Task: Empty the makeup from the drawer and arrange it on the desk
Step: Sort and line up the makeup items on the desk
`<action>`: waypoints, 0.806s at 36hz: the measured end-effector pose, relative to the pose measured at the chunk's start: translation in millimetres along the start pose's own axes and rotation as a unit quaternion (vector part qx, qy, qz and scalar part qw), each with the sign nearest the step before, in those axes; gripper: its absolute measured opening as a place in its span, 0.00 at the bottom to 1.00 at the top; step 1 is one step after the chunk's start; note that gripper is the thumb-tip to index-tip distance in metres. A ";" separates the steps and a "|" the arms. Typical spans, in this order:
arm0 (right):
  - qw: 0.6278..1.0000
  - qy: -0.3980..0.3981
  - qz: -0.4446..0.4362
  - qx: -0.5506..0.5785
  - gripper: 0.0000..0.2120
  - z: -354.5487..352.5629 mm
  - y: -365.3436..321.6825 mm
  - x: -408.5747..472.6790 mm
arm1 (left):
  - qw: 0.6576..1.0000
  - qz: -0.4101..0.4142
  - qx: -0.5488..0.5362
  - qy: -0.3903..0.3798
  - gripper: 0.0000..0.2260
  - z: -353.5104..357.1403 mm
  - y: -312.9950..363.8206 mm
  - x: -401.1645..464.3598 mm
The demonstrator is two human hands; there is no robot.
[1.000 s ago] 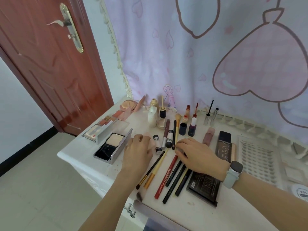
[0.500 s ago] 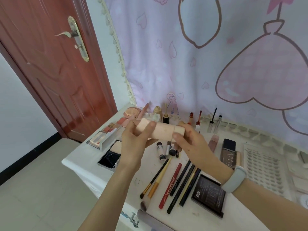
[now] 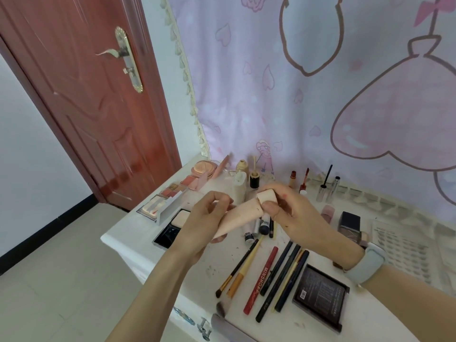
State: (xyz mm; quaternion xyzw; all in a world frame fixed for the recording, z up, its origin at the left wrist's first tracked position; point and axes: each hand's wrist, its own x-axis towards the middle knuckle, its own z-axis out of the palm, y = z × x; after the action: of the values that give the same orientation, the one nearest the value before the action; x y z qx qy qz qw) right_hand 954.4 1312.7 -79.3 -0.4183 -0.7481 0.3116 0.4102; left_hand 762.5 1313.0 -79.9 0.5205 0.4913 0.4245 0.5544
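A: Which step is this?

B: Handling one item. The left hand (image 3: 204,218) grips the pink tube (image 3: 240,217) by its flat end, and the right hand (image 3: 288,211) pinches its cap (image 3: 266,196), both held above the desk (image 3: 128,233).

A: And next?

B: Probably setting it down in the gap left of the small tubes (image 3: 256,228), clear of the pencils (image 3: 276,275), near the open compact (image 3: 172,227).

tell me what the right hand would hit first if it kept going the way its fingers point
Probably the left hand: the right hand points leftward along the peach tube that both grip. Depth unclear.
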 end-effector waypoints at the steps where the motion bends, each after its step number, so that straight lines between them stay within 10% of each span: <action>1: 1.000 0.003 0.012 0.011 0.08 -0.1 0.5 1.5 | 0.999 0.021 0.020 -0.014 0.16 -2.0 0.0 -0.7; 7: 0.995 0.000 0.046 0.087 0.07 -3.1 -2.6 13.4 | 0.968 0.082 0.221 -0.083 0.21 -15.2 3.4 2.5; 11: 0.999 -0.037 0.012 0.037 0.06 -7.8 -8.6 24.5 | 0.965 0.094 0.216 -0.118 0.09 -27.8 15.6 9.8; 17: 0.988 -0.031 -0.058 -0.139 0.12 -18.1 -18.6 44.7 | 0.963 0.046 0.192 -0.184 0.17 -58.6 33.4 24.1; 24: 0.992 0.108 -0.019 -0.065 0.10 -26.7 -11.7 59.7 | 0.976 -0.039 0.209 -0.054 0.11 -86.3 38.2 67.3; 29: 0.984 0.147 0.014 -0.095 0.08 -21.7 -1.2 63.0 | 0.912 -0.027 0.408 -0.029 0.15 -75.1 36.9 101.5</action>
State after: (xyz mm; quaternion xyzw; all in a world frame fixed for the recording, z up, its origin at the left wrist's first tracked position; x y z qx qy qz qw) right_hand 953.1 1370.3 -46.0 -0.5075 -0.7000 0.1799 0.4691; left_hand 705.8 1428.3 -51.8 0.6997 0.6195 0.1568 0.3193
